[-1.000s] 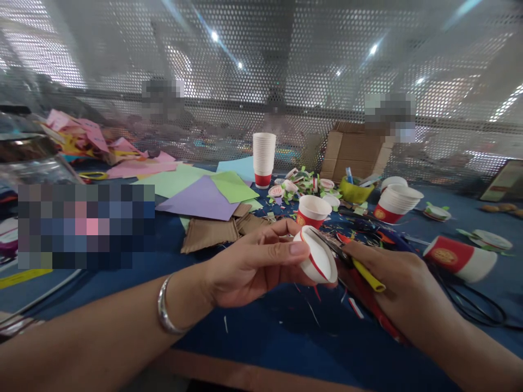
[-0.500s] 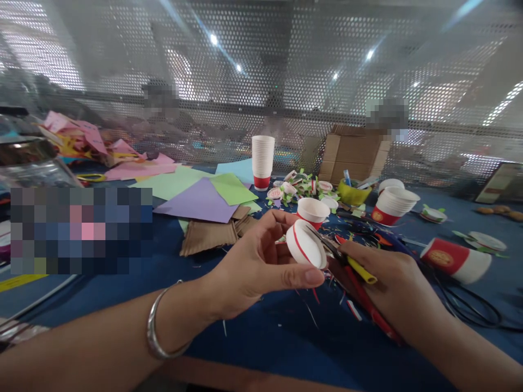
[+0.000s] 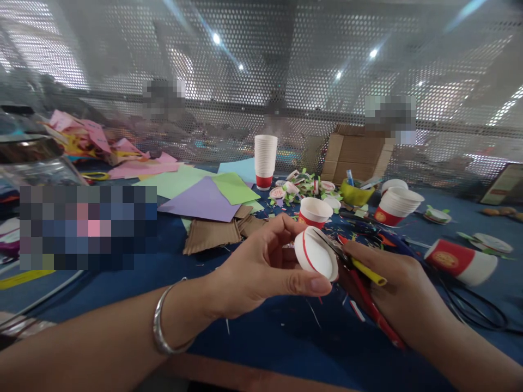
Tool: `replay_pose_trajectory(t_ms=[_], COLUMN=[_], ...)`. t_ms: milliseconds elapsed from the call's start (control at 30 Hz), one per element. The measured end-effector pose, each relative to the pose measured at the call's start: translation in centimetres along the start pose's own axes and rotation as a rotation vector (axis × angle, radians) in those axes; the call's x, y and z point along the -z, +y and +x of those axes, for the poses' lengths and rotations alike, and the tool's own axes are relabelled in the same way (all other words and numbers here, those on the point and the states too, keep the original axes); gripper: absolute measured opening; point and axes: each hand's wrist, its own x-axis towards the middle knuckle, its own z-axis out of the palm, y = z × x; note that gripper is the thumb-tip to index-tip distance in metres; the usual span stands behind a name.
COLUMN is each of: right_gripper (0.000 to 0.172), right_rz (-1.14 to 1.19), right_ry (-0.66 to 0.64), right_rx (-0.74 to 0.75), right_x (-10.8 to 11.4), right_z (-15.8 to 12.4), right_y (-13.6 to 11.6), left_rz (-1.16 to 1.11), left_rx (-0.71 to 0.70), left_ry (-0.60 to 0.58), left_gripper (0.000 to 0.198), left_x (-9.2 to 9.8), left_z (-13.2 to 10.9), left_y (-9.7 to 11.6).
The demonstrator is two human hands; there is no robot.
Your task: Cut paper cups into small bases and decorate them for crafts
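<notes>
Between the thumb and fingers of my left hand (image 3: 265,272) is a paper cup bottom (image 3: 321,256), a shallow white disc with a low wall and a thin red line. It is tilted so its white hollow faces right. My right hand (image 3: 392,283) grips scissors (image 3: 341,250) with red and yellow handle parts. Their dark metal blades meet the cup bottom's upper right rim. Just behind it stands a red and white paper cup (image 3: 315,211), partly hidden by my left hand. Thin paper trimmings lie beneath on the blue tabletop (image 3: 261,343).
Behind are a tall cup stack (image 3: 265,163), a heap of cup discs with green leaf shapes (image 3: 304,185), coloured paper (image 3: 200,201) and cardboard pieces (image 3: 212,237). On the right lie a tipped cup (image 3: 460,261), a black cable (image 3: 474,310) and more stacked cups (image 3: 398,206).
Both hands have shifted slightly right and down in the picture with the cup bottom and scissors, though the whole view has also shifted right a little. Both grips look the same.
</notes>
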Motion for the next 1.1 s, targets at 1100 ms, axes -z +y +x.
replay_pose_trajectory(t_ms=[1100], right_gripper=[0.031], right_rz=[-0.067], right_ry=[0.026], right_rx=[0.035], right_x=[0.06], right_z=[0.12], right_y=[0.25], left_rz=[-0.145], left_rx=[0.006], left_ry=[0.043], left_gripper=[0.031], left_x=[0.43], left_z=[0.64], left_y=[-0.06])
